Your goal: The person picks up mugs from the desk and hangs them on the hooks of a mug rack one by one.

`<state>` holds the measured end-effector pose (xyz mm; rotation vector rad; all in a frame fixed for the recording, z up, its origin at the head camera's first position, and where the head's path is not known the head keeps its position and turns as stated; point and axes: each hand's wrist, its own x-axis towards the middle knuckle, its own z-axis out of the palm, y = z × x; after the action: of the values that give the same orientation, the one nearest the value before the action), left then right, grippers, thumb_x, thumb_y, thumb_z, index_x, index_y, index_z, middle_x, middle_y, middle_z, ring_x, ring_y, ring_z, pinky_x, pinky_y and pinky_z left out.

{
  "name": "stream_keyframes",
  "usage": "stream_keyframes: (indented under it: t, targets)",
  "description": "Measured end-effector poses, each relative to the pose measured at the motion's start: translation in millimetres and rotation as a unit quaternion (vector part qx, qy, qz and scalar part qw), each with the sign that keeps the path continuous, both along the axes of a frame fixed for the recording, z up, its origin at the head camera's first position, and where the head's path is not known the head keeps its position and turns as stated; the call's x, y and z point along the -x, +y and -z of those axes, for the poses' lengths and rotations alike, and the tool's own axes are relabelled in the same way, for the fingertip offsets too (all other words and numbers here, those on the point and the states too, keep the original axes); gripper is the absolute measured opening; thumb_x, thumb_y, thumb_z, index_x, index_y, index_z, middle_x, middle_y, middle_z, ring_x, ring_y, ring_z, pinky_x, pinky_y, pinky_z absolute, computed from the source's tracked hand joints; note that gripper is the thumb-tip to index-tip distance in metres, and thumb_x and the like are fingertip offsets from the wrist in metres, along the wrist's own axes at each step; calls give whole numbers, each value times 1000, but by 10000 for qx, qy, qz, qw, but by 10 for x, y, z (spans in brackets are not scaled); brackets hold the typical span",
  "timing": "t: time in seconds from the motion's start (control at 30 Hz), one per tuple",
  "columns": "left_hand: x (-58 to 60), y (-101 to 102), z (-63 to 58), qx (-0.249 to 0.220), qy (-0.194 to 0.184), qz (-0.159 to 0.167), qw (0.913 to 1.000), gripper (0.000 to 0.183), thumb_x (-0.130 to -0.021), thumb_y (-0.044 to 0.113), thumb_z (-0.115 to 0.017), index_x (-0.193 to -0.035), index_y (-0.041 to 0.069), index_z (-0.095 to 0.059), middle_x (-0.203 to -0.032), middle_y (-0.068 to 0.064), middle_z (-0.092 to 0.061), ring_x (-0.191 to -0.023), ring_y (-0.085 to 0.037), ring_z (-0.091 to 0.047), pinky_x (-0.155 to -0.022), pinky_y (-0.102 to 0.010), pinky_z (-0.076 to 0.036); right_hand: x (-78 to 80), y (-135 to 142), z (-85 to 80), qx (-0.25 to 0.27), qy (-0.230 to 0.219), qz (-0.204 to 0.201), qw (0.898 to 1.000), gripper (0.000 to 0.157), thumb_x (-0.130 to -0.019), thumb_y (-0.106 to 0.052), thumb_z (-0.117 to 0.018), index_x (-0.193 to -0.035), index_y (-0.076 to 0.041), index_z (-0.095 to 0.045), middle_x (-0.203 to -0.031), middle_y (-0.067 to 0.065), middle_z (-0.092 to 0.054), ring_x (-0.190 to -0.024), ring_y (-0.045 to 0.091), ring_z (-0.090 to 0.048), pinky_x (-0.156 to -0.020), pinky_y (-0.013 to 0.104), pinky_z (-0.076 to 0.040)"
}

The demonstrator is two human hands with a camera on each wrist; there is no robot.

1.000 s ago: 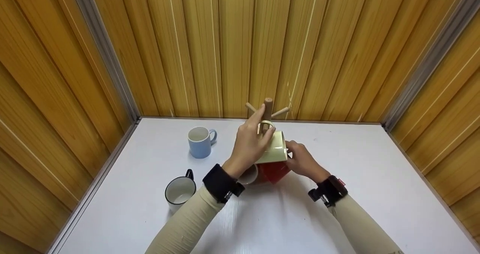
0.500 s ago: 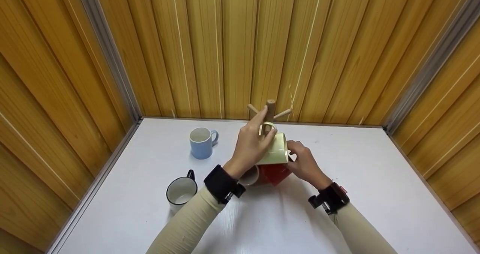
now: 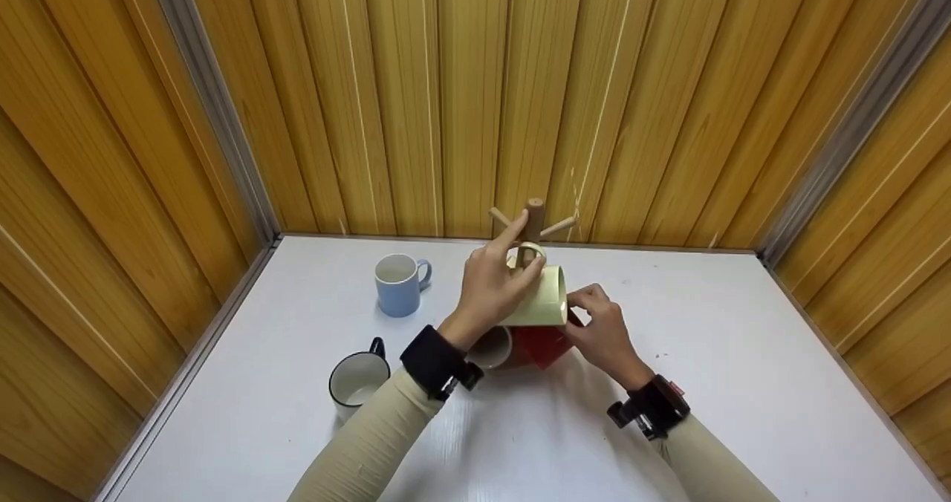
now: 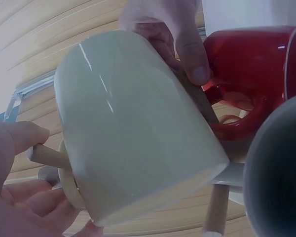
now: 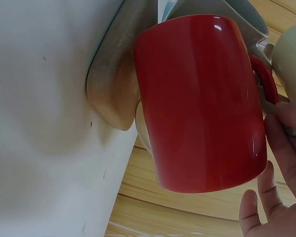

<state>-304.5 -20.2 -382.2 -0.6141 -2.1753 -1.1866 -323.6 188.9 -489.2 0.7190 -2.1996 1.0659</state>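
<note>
Around the pale wooden mug rack [image 3: 536,227], both of the person's hands are at work among the hanging mugs. A pale yellow, glossy cylindrical mug [image 3: 548,301] lies sideways at the rack's near side, with one of the rack's pegs passing through its handle. The left hand [image 3: 487,279] is up against it, forefinger straight along the rack's post, thumb by the handle; I can't tell how firmly these fingers hold anything. The right hand [image 3: 609,335] is just right of the rack, thumb and forefinger closed in a pinch on the end of a lower wooden peg [image 4: 202,106], with the other fingers spread loose. Right beside that pinch is the handle of a bright red, shiny mug [image 3: 546,344], which hangs tilted below the yellow one. Next to it on the rack, partly hidden by the left hand, hangs a grey mug [image 3: 492,350], its mouth facing out. Left of the rack a light blue mug [image 3: 397,290] stands upright on the white tabletop [image 3: 223,383], and nearer the person stands a white mug with black rim and handle [image 3: 359,382]. Vertical wood-patterned panels [image 3: 475,101] rise behind the rack.
</note>
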Motion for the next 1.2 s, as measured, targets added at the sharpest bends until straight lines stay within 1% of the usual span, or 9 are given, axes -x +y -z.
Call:
stream_keyframes:
  t: [0.1,0.23,0.37,0.43,0.5,0.6,0.73,0.93,1.2]
  targets:
    - [32,-3,9,-72,-106,195,9997,62,-91,15,-73,-150,8,-53,-96,-13,-75,-48,-2,-26,-48,-21,-27,-34,1,16,15,143,22,9999,20,-74,-2,-87,-88,-12,-76,-89,1,-63,-84,20,-60,-72,33,-45]
    - [85,-12,16,-203,-231,560,9980,60,-92,10,-68,-150,8,-52,-121,-15,-73,-43,2,-26,-43,-18,-28,-76,-12,43,-39,449,124,9989,19,-73,-6,-88,-86,-13,-76,-88,3,-62,-84,18,-56,-70,34,-42]
    - [130,-48,15,-179,-341,1018,9941,60,-94,7,-66,-152,6,-50,-130,-17,-68,-47,-2,-35,-44,-19,-32,-127,-41,66,-36,739,286,9968,19,-72,-7,-89,-85,-13,-76,-86,2,-61,-84,18,-55,-71,36,-42]
    - [154,-80,5,-166,-424,1334,9900,59,-95,6,-65,-152,5,-49,-135,-16,-66,-63,-6,-56,-59,-18,-45,-167,-61,72,-3,897,342,9954,19,-70,-7,-89,-83,-12,-75,-85,1,-61,-84,17,-54,-71,36,-41]
    - [179,-116,-12,-139,-512,1678,9844,59,-96,5,-65,-152,4,-47,-140,-16,-63,-94,-14,-68,-85,-21,-51,-208,-85,72,9,1073,357,9936,20,-68,-5,-89,-82,-12,-76,-82,1,-62,-84,18,-54,-72,37,-40]
    - [220,-167,-49,-109,-606,2206,9734,57,-97,0,-62,-152,1,-46,-145,-17,-58,-134,-24,-56,-117,-31,-36,-261,-128,65,2,1323,323,9907,21,-67,-4,-90,-82,-11,-77,-78,-1,-66,-84,20,-55,-73,38,-39]
    - [271,-229,-96,51,-684,2656,9616,56,-99,-4,-57,-153,-2,-43,-150,-18,-52,-139,-26,-51,-120,-34,-33,-327,-195,34,-95,1420,239,9895,20,-70,-6,-91,-84,-11,-78,-76,-4,-70,-85,21,-54,-75,39,-39]
    - [325,-316,-156,245,-616,2855,9561,55,-97,-11,-53,-151,-1,-47,-150,-15,-54,-138,-26,-52,-116,-36,-39,-402,-323,-17,-326,1437,36,9891,16,-76,-6,-87,-89,-12,-81,-82,-6,-74,-83,21,-53,-71,37,-37]
    - [348,-349,-200,380,-299,2422,9690,57,-91,-21,-47,-144,2,-54,-140,-14,-63,-131,-23,-59,-105,-36,-49,-352,-587,-70,-260,1373,81,9901,18,-72,-8,-91,-87,-13,-84,-83,-3,-77,-83,21,-54,-75,40,-41]
